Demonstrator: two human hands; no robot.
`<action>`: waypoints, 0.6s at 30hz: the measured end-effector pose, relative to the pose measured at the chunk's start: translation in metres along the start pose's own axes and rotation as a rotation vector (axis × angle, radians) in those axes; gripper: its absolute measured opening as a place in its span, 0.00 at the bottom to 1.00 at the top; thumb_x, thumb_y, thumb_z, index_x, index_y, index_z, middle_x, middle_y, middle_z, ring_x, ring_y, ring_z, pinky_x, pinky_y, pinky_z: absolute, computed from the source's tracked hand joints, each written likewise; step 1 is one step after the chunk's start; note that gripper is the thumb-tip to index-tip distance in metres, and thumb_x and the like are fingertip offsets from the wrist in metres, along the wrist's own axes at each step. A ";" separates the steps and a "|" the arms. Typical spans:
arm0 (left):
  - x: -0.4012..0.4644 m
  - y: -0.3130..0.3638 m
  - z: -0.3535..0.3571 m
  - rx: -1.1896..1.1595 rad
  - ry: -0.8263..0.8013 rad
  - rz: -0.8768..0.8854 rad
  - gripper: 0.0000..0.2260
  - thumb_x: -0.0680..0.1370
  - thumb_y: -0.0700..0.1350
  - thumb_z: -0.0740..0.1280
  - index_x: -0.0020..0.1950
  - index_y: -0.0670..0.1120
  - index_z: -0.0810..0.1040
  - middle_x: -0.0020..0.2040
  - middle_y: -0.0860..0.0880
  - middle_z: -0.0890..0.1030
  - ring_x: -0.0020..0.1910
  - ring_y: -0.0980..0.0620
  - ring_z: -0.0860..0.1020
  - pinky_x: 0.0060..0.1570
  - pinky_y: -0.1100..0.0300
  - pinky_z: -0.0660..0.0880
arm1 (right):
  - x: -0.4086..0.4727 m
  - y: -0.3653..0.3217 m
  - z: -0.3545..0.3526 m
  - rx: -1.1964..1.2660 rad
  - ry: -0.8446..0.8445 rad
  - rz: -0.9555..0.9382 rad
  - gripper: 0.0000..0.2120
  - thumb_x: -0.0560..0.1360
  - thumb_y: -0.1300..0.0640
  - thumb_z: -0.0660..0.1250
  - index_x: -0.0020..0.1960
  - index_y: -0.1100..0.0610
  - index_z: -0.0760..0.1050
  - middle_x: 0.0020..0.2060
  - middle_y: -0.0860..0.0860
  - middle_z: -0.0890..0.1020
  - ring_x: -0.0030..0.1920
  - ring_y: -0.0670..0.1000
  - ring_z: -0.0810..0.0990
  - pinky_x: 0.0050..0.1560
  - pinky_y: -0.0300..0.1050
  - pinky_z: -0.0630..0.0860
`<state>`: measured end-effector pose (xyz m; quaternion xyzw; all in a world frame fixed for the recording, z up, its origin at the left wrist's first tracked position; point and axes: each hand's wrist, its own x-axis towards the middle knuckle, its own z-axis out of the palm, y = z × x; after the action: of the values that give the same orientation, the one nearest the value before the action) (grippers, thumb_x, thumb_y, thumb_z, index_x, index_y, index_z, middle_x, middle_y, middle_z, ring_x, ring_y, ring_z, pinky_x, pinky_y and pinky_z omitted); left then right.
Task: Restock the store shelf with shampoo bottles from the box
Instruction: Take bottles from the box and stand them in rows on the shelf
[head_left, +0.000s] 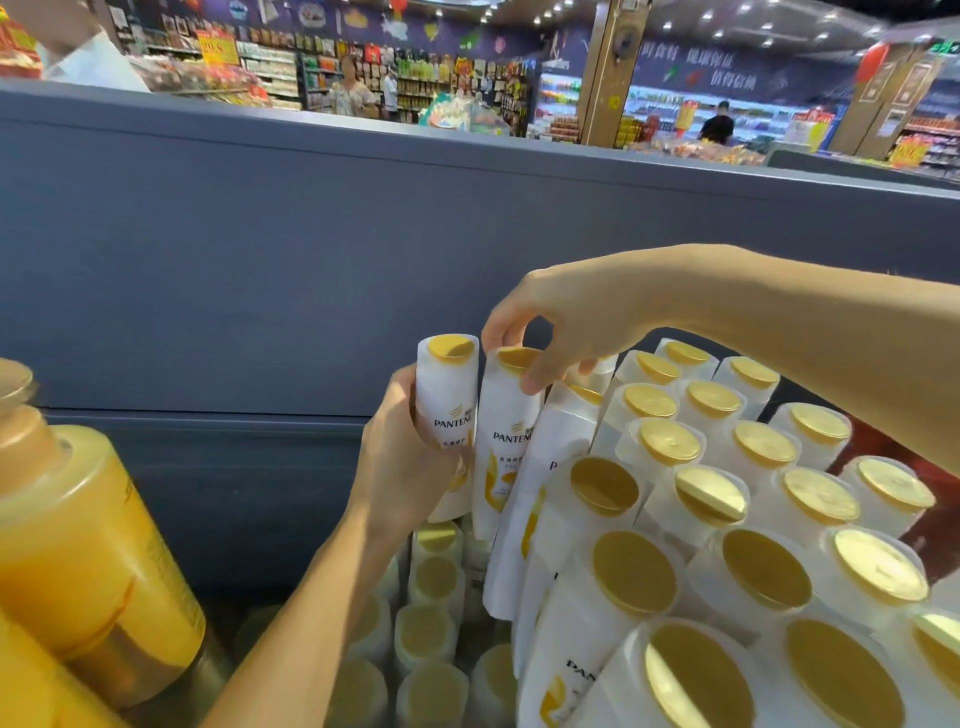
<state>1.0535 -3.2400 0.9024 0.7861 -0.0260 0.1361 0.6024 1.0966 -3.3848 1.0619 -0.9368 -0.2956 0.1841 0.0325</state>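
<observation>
Two white gold-capped bottles gripped: left hand (400, 457) around one (448, 395), right hand (561, 325) pinching the next (506, 431); open shelf room left.

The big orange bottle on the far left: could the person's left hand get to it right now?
Probably not at once. The left hand is wrapped around a white shampoo bottle, so it is occupied. The path to the orange bottle looks open, though, once that bottle is set down.

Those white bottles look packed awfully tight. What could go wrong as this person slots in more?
The left hand grips one bottle while the right hand pinches the cap of a tilted bottle. That one could slip or knock over its leaning neighbours.
</observation>
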 end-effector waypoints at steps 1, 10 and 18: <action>-0.001 0.000 0.001 0.000 0.007 0.004 0.26 0.70 0.35 0.74 0.64 0.50 0.70 0.48 0.53 0.79 0.47 0.54 0.80 0.39 0.65 0.79 | -0.001 0.001 0.002 0.012 0.002 -0.003 0.13 0.72 0.57 0.74 0.43 0.42 0.73 0.41 0.37 0.78 0.42 0.48 0.84 0.46 0.46 0.81; -0.007 0.002 -0.001 0.003 0.079 -0.011 0.31 0.67 0.34 0.76 0.66 0.49 0.69 0.48 0.59 0.77 0.47 0.60 0.78 0.39 0.69 0.77 | -0.001 0.012 0.010 0.021 0.053 -0.026 0.19 0.75 0.55 0.71 0.64 0.49 0.73 0.57 0.43 0.78 0.43 0.50 0.85 0.39 0.36 0.80; -0.009 0.004 -0.004 0.032 0.070 -0.033 0.31 0.69 0.36 0.76 0.68 0.47 0.67 0.55 0.51 0.77 0.53 0.53 0.76 0.53 0.54 0.77 | -0.004 0.022 0.007 0.002 0.082 -0.018 0.19 0.74 0.57 0.72 0.63 0.51 0.74 0.57 0.45 0.79 0.35 0.47 0.83 0.28 0.32 0.75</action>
<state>1.0428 -3.2383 0.9052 0.7909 0.0102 0.1539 0.5923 1.1027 -3.4056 1.0532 -0.9408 -0.3024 0.1454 0.0475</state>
